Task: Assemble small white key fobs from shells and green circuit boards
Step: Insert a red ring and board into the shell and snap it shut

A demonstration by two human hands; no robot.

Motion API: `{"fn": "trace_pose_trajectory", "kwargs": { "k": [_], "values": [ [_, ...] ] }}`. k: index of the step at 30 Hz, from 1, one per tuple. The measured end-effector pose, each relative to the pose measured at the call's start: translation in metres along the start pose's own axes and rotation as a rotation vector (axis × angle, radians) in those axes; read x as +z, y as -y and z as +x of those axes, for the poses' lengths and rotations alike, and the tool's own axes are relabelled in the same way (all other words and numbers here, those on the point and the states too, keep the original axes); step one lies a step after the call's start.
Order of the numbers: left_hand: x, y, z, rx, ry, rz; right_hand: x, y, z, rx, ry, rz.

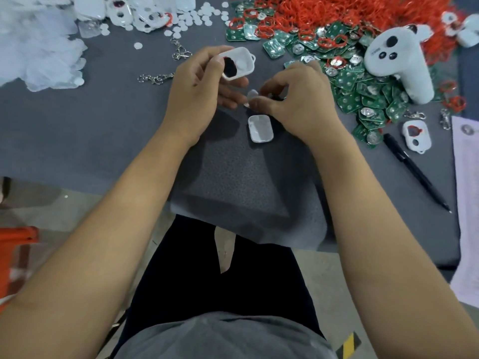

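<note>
While the left hand [197, 81] grips one shell [237, 64], another [260, 128] lies below.

Grey worktop [77, 141]; white shell [260, 128] with a black patch on another [237, 64]; green circuit boards [363, 97] dotted silver; red rings [337, 11]; black pen [414, 169].

You are seeing a white controller [399, 63] lying on the table [77, 130]. A black pen [414, 169] is lying near a pale cloth [466, 203]
</note>
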State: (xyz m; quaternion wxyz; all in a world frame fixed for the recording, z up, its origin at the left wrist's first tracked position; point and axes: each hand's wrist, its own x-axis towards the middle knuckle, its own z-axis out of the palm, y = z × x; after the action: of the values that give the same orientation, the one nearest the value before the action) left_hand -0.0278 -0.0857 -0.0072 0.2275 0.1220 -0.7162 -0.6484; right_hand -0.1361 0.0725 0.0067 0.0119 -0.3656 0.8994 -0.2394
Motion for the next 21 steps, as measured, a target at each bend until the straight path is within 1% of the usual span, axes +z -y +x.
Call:
{"fn": "trace_pose_trajectory", "kwargs": {
  "k": [2, 4, 6, 8, 10, 12, 17, 21],
  "values": [
    [0.0, 0.001, 0.0, 0.0, -0.002, 0.006, -0.001, -0.002, 0.005, -0.015, 0.058, 0.063],
    [-0.001, 0.001, 0.001, -0.001, -0.004, 0.009, 0.001, -0.004, 0.003, -0.039, 0.028, 0.17],
    [0.0, 0.0, 0.001, -0.001, -0.015, -0.004, 0.002, -0.005, -0.004, -0.025, -0.089, 0.388],
    [0.001, 0.0, 0.001, -0.005, -0.029, -0.012, 0.001, -0.006, -0.012, 0.008, -0.186, 0.658],
    [0.001, 0.0, 0.001, -0.013, -0.041, -0.017, -0.001, -0.005, -0.019, 0.028, -0.212, 0.916],
    [0.001, 0.0, 0.001, -0.016, -0.035, -0.017, -0.002, 0.0, -0.022, 0.063, -0.182, 1.102],
    [0.0, 0.001, 0.001, -0.019, -0.018, -0.024, -0.002, 0.007, -0.024, 0.109, -0.14, 1.219],
    [0.0, 0.0, 0.001, -0.014, -0.014, -0.03, -0.001, 0.009, -0.024, 0.133, -0.109, 1.256]
  ]
}}
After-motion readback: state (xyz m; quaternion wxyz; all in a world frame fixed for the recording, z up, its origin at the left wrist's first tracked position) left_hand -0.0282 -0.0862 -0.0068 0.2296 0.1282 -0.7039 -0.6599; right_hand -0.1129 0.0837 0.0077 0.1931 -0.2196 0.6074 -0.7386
